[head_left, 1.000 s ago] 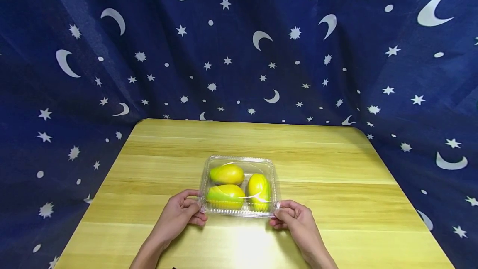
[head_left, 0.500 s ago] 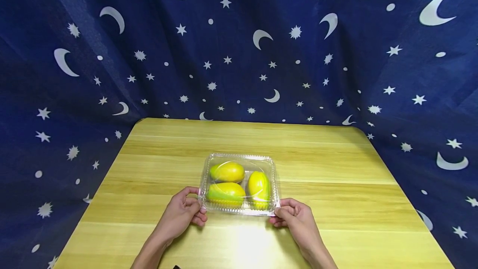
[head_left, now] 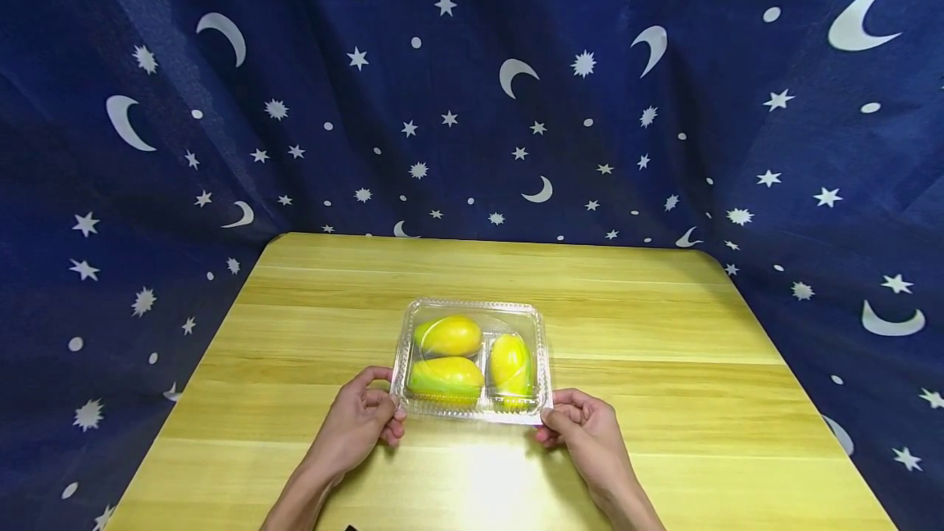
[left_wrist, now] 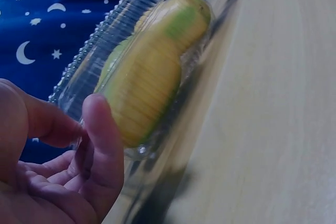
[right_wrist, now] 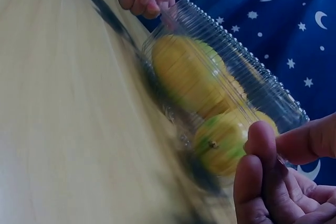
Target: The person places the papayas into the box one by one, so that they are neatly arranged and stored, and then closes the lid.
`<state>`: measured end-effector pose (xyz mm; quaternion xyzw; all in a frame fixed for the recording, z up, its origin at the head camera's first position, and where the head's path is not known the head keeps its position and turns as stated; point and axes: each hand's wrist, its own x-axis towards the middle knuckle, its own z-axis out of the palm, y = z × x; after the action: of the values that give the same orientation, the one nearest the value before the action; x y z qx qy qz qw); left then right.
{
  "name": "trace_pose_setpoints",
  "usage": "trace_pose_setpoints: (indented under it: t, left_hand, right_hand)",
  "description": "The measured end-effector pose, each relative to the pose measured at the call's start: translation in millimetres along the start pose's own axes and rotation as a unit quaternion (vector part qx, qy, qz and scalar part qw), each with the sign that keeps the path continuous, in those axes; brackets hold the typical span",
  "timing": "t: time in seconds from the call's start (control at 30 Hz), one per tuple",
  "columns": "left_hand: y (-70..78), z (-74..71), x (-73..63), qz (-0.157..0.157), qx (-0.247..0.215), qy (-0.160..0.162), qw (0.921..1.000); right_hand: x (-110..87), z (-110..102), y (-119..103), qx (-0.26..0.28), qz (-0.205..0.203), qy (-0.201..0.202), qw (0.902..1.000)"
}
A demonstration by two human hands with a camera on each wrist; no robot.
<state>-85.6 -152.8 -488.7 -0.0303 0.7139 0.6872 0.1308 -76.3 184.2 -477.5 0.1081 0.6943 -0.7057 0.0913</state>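
Observation:
A clear plastic clamshell box (head_left: 472, 303) with a ridged rim is closed over three yellow-green mangoes. Two mangoes lie crosswise on the left, one far (head_left: 451, 336) and one near (head_left: 445, 379); the third mango (head_left: 510, 367) lies lengthwise on the right. My left hand (head_left: 356, 420) pinches the near left corner between thumb and fingers. At the near right corner, my right hand (head_left: 590, 437) holds the rim in the same kind of pinch. Both wrist views show the box close over the table, with dark shadows along its underside.
A light wood-grain table (head_left: 664, 334) with rounded far corners carries the box. Behind it and at both sides hangs a dark blue cloth (head_left: 457, 88) printed with moons and stars. A small dark object (head_left: 351, 528) peeks in at the bottom edge.
The box's far edge and the mangoes have shifted slightly up in the head view, while its near edge has barely moved. Both hands keep their grip.

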Motion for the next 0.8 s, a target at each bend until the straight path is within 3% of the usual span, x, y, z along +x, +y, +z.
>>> trace_pose_setpoints:
  t: [0.43,0.8]
  left_hand:
    - [-2.3,5.2,0.8,0.002,-0.004,0.044,0.999]
    - [4.4,3.4,3.7,-0.023,-0.005,0.015,0.9996]
  right_hand:
    - [3.1,9.6,-3.6,0.006,-0.008,0.032,0.9994]
    - [8.5,4.2,0.9,0.01,0.009,0.019,0.9997]
